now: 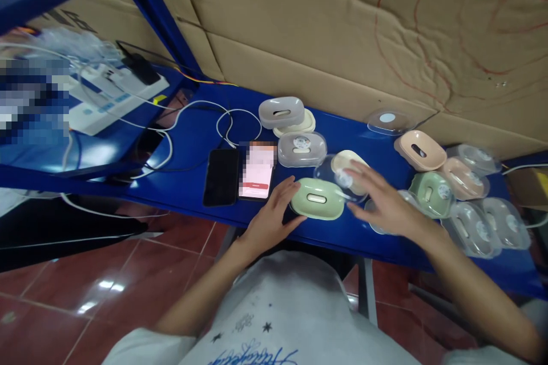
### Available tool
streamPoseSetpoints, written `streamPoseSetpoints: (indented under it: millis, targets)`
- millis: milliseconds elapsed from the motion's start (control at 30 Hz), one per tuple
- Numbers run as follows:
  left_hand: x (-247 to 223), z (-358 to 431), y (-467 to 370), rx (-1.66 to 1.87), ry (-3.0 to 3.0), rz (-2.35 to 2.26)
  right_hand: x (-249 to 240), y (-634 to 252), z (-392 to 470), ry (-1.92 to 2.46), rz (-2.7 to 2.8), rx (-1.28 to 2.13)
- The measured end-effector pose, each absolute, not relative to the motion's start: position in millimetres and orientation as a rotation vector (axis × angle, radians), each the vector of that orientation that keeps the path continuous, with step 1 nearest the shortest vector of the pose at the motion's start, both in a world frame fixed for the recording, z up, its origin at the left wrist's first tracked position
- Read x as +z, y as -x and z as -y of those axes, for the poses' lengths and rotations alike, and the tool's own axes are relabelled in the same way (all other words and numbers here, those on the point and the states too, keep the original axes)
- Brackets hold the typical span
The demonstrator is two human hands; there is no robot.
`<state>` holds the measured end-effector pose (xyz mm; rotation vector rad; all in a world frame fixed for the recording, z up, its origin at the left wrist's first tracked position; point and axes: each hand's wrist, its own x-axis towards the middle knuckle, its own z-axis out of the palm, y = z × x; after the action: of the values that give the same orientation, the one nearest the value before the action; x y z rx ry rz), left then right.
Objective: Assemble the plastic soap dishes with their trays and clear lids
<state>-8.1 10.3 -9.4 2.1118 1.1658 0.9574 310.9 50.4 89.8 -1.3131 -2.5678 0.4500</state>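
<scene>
A light green soap dish (319, 214) with a slot in its middle sits near the table's front edge. My left hand (274, 211) has its fingers and thumb closed around the dish's left end. Just right of the dish, my right hand (383, 199) grips a clear lid (326, 170) with a round sticker, thumb and fingers curved about its right side. The lid is tilted and overlaps a cream piece (349, 158) behind it. Part of the lid is hidden by my right fingers.
Grey soap dishes (281, 111) lie at the back, one lidded. Two phones (221, 177) lie left of my left hand. Pink, green and grey dishes (422, 148) and a loose clear lid (387, 122) stand right. Cables and a power strip (115, 105) lie left, by a blue frame (158, 17).
</scene>
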Motion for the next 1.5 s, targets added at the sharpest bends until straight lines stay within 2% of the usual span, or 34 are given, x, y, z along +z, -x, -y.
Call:
streamPoseSetpoints:
  millis: [100,300,700,900,1067,1267,1367,1500]
  targets:
    - [-11.2,-11.2,7.7,0.939,-2.080,-1.168,82.4,-292.9,-26.5,1.170,2.706,0.490]
    - [-9.9,-10.1,7.4,0.916,-2.078,-1.220,69.3,-275.6,-33.1,1.023,2.793,0.407]
    - [-13.6,-9.3,6.5,0.908,-2.088,-1.239,50.1,-271.8,-28.5,1.054,2.834,0.175]
    - [12.7,-12.2,15.8,0.966,-2.185,-1.169,80.2,-289.1,-37.9,1.035,2.727,0.282]
    - [52.3,-71.3,40.4,1.047,-2.363,-1.355,96.5,-340.2,-96.1,1.340,2.511,0.153]
    - [65.6,-192.1,42.1,0.622,-2.513,-1.636,67.8,-371.9,-168.8,1.588,2.505,0.086]
    - [61.6,-221.7,33.9,0.428,-2.491,-1.712,71.7,-361.9,-156.3,1.642,2.493,-0.058]
    - [65.0,-221.1,28.0,0.457,-2.442,-1.739,83.7,-333.8,-104.9,1.643,2.555,-0.196]
